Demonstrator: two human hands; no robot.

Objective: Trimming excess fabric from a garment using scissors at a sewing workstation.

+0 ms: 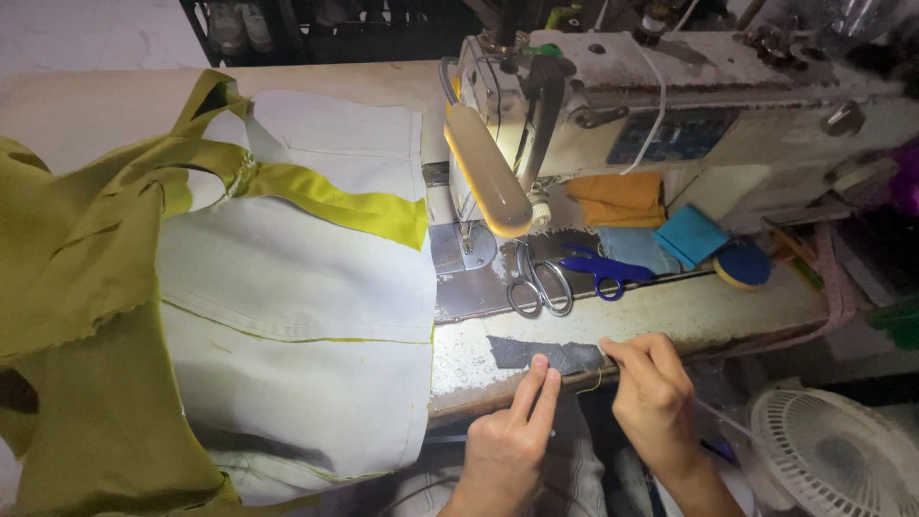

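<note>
My left hand rests at the table's front edge, its fingertips pressing on a small dark grey fabric scrap. Just to the right, my right hand pinches a thin yellowish thread at the scrap's right end. The scrap lies flat on the worn sewing table. To the left lies a pale grey-white garment with olive-green fabric and a green strip across it.
An industrial sewing machine with a yellow lamp stands behind. Silver scissors and blue-handled scissors lie on the bed, beside orange and blue cloth pieces. A white fan sits low right.
</note>
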